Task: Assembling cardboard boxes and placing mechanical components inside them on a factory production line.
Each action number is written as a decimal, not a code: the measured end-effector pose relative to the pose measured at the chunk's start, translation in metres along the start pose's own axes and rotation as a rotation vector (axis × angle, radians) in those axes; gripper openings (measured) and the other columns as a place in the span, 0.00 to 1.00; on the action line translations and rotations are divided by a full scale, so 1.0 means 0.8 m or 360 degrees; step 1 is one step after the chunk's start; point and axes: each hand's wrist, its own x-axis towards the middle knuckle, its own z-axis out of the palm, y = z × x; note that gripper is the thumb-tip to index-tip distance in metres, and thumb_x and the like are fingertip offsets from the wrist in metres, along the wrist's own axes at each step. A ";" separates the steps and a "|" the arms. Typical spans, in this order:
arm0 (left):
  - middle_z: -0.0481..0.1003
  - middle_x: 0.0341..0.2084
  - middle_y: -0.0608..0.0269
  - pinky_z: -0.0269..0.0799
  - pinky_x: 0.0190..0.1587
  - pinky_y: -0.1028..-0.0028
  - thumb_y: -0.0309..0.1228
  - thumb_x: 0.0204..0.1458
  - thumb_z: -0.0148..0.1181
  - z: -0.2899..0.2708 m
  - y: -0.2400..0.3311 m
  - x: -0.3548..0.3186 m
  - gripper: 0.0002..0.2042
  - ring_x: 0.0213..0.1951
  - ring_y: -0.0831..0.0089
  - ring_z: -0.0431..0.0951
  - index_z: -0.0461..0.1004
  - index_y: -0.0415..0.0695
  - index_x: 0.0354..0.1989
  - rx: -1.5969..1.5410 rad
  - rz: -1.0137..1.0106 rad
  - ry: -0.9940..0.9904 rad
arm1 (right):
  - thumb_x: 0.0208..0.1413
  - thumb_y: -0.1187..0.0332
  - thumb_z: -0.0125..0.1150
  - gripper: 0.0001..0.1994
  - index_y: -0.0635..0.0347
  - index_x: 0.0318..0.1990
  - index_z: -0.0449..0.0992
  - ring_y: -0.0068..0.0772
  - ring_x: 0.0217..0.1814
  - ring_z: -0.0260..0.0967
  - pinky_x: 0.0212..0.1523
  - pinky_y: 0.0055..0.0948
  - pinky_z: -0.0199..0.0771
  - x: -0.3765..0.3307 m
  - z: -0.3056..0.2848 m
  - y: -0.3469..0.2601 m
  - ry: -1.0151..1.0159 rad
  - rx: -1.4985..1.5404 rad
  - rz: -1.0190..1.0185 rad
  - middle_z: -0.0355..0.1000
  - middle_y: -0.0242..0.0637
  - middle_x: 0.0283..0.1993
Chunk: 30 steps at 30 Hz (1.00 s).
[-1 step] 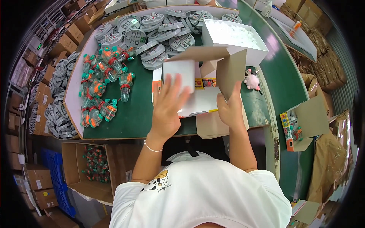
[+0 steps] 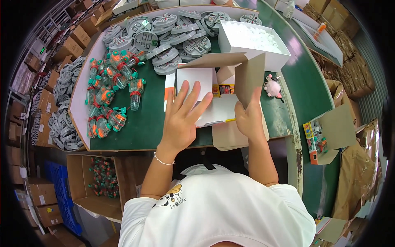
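An open cardboard box with a white inside stands on the green table in front of me, its brown flaps spread. A white square piece lies in its left part; colourful printed pieces show in the middle. My left hand is over the box's near left side, open with fingers spread, nearest to the white piece and holding nothing I can see. At the near right corner, my right hand grips the box by the base of its right flap, thumb pointing up; some of its fingers are hidden.
Grey round plastic bases heap at the back; clear bottle-shaped toys with green and orange parts pile at left. A white box of white pieces stands back right, a pink plush toy below it. Another open box stands right.
The white square piece, blurred and tilted before, now lies sharper and flatter in the box's left part. My left hand has drawn back slightly from it, fingers spread. My right hand stays put.
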 end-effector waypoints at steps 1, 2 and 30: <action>0.57 0.70 0.47 0.42 0.72 0.49 0.29 0.63 0.49 -0.009 0.008 0.009 0.28 0.73 0.48 0.51 0.53 0.32 0.71 0.0077 -0.0129 -0.0152 | 0.52 0.85 0.48 0.37 0.61 0.72 0.51 0.49 0.77 0.47 0.72 0.41 0.49 0.002 0.004 -0.005 0.0072 0.0035 -0.0040 0.49 0.52 0.74; 0.57 0.70 0.46 0.41 0.72 0.47 0.30 0.63 0.49 -0.016 0.015 0.017 0.29 0.73 0.48 0.50 0.52 0.32 0.71 0.0154 -0.0259 -0.0305 | 0.52 0.85 0.48 0.37 0.59 0.72 0.52 0.50 0.78 0.46 0.73 0.42 0.48 0.004 0.007 -0.007 0.0143 0.0070 -0.0081 0.48 0.53 0.75; 0.58 0.66 0.52 0.60 0.64 0.58 0.47 0.26 0.81 -0.043 -0.113 0.110 0.41 0.66 0.52 0.58 0.67 0.42 0.51 -0.0576 -0.0221 -0.1026 | 0.44 0.61 0.75 0.15 0.56 0.36 0.76 0.49 0.64 0.64 0.58 0.43 0.70 0.138 -0.025 -0.006 -0.0764 -0.0747 -0.0530 0.66 0.40 0.66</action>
